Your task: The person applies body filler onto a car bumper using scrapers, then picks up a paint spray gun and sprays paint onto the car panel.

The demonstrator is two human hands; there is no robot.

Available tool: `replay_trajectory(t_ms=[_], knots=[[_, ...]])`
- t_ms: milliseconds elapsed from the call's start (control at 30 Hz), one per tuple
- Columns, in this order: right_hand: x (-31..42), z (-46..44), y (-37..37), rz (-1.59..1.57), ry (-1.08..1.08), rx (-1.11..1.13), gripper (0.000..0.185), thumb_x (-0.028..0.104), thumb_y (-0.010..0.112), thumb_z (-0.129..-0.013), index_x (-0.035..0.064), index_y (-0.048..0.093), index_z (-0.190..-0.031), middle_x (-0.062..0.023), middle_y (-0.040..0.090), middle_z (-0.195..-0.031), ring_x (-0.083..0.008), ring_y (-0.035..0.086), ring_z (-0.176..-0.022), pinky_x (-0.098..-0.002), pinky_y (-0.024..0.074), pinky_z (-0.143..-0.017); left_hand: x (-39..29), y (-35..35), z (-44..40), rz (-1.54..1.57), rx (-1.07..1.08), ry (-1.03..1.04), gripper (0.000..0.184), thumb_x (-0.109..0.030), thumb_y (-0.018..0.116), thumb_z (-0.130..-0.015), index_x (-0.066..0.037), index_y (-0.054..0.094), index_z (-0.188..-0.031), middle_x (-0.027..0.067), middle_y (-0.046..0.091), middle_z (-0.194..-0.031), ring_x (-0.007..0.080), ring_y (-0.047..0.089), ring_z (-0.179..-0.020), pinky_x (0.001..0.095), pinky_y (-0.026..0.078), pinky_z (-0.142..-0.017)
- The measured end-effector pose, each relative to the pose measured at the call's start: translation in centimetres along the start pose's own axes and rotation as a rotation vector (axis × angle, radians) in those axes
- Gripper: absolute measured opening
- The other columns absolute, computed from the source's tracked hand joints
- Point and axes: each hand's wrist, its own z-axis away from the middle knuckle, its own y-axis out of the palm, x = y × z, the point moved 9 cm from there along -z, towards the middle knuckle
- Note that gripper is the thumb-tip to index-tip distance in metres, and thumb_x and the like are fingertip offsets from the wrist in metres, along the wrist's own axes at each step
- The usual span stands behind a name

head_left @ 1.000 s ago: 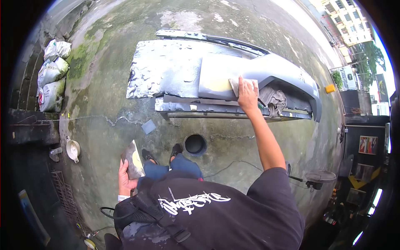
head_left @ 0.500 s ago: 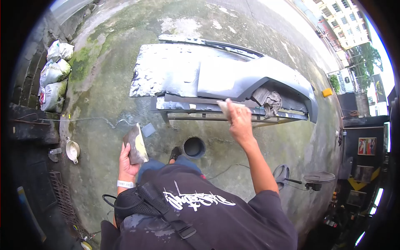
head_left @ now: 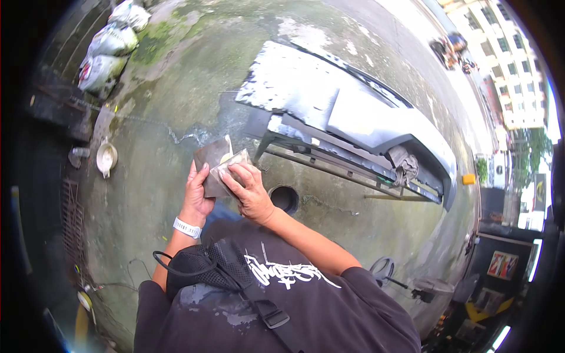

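My left hand (head_left: 197, 191) is closed on the edge of a dark flat plate (head_left: 207, 154) that bears a smear of yellow paste. Against that plate, my right hand (head_left: 248, 191) grips a thin, pale spreader (head_left: 240, 157), its fingers pressed over it. Beyond both hands, a grey vehicle body panel (head_left: 376, 117) lies on a metal stand (head_left: 329, 166). A crumpled grey rag (head_left: 404, 165) sits in the panel's arched cutout.
White sacks (head_left: 110, 50) lie at the upper left, with a bowl (head_left: 106, 157) below them. A round hole (head_left: 285, 199) is in the floor near my legs. A fan (head_left: 432, 287) stands at the lower right, and a yellow object (head_left: 468, 179) is beyond the panel.
My right hand has come away from the panel with the spreader and moved left to the plate in my left hand. The view has turned, so the panel appears more tilted.
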Motion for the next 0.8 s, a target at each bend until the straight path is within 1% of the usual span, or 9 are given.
replay_trajectory(t_ms=[133,167,267,400,500,567,633,700,800], knots=[[2.2,-1.3,3.1,-0.011,-0.13,0.068,0.058,0.012,0.07,-0.076,0.0137,0.06,-0.133,-0.0109,0.052,-0.133,-0.0341,0.051,-0.121,-0.0503,0.0415,-0.102,-4.1,-3.9,2.4,0.063,-0.071,0.075,0.043,-0.01,0.058,-0.098,-0.014,0.048,-0.14,0.0075,0.061,-0.129,0.0222,0.062,-0.115,0.0403,0.053,-0.098],[2.7,-1.9,3.9,-0.006,-0.163,0.091,0.055,0.013,0.066,-0.078,0.0134,0.06,-0.133,-0.0103,0.052,-0.133,-0.0327,0.051,-0.121,-0.0496,0.0415,-0.101,-5.3,-5.2,3.0,0.086,-0.088,0.101,0.043,-0.01,0.058,-0.098,-0.014,0.048,-0.14,0.0075,0.062,-0.129,0.0223,0.063,-0.115,0.041,0.053,-0.098],[2.3,-3.8,7.8,0.196,-0.192,0.354,0.049,0.016,0.056,-0.084,0.0143,0.06,-0.133,-0.0087,0.053,-0.131,-0.0295,0.05,-0.12,-0.048,0.0398,-0.101,-10.0,-7.3,4.9,0.139,-0.094,0.147,0.043,-0.009,0.058,-0.098,-0.013,0.048,-0.14,0.0074,0.062,-0.128,0.0225,0.063,-0.114,0.0429,0.054,-0.098],[3.4,-8.0,12.1,0.202,-0.187,0.356,0.055,0.007,0.064,-0.077,0.0145,0.061,-0.132,-0.0091,0.056,-0.129,-0.0299,0.052,-0.12,-0.0471,0.0395,-0.101,-17.6,-10.8,7.8,0.125,-0.143,0.267,0.044,-0.01,0.059,-0.098,-0.013,0.049,-0.14,0.0054,0.064,-0.125,0.02,0.065,-0.112,0.0406,0.056,-0.093],[8.7,-14.9,15.1,0.142,-0.205,0.371,0.06,-0.004,0.062,-0.072,0.0137,0.062,-0.13,-0.0077,0.058,-0.128,-0.0306,0.052,-0.12,-0.046,0.0394,-0.1,-22.0,-15.2,9.4,0.012,-0.199,0.378,0.041,-0.012,0.06,-0.098,-0.013,0.051,-0.138,0.0039,0.064,-0.122,0.0165,0.065,-0.106,0.0385,0.06,-0.086],[13.2,-18.4,17.8,0.102,-0.304,0.431,0.064,-0.008,0.061,-0.069,0.0137,0.062,-0.129,-0.0069,0.058,-0.128,-0.03,0.052,-0.121,-0.0452,0.0394,-0.099,-25.0,-16.9,11.2,0.003,-0.23,0.446,0.038,-0.011,0.058,-0.099,-0.012,0.052,-0.136,0.0031,0.064,-0.12,0.0133,0.064,-0.105,0.0354,0.058,-0.088],[15.6,-20.5,20.1,0.092,-0.364,0.476,0.063,-0.006,0.061,-0.069,0.0137,0.063,-0.128,-0.0063,0.059,-0.127,-0.0292,0.052,-0.122,-0.0449,0.0389,-0.101,-26.6,-17.2,11.9,-0.122,-0.229,0.506,0.036,-0.011,0.056,-0.1,-0.009,0.052,-0.136,0.0029,0.065,-0.119,0.0127,0.063,-0.107,0.0323,0.055,-0.089],[18.9,-21.5,23.2,0.066,-0.516,0.518,0.06,-0.004,0.06,-0.071,0.0139,0.064,-0.127,-0.0063,0.059,-0.126,-0.0288,0.052,-0.122,-0.0446,0.0385,-0.102,-27.9,-18.4,13.3,-0.147,-0.277,0.573,0.033,-0.011,0.055,-0.101,-0.006,0.053,-0.134,0.0028,0.065,-0.118,0.0106,0.06,-0.106,0.0284,0.051,-0.091],[23.3,-20.0,29.3,0.002,-0.616,0.631,0.056,-0.001,0.06,-0.073,0.0126,0.064,-0.127,-0.0067,0.06,-0.126,-0.0292,0.052,-0.123,-0.0439,0.0383,-0.103,-31.2,-20.3,17.4,-0.386,-0.376,0.787,0.031,-0.013,0.054,-0.102,-0.003,0.056,-0.131,0.0019,0.064,-0.115,0.0077,0.056,-0.103,0.0252,0.046,-0.092]])
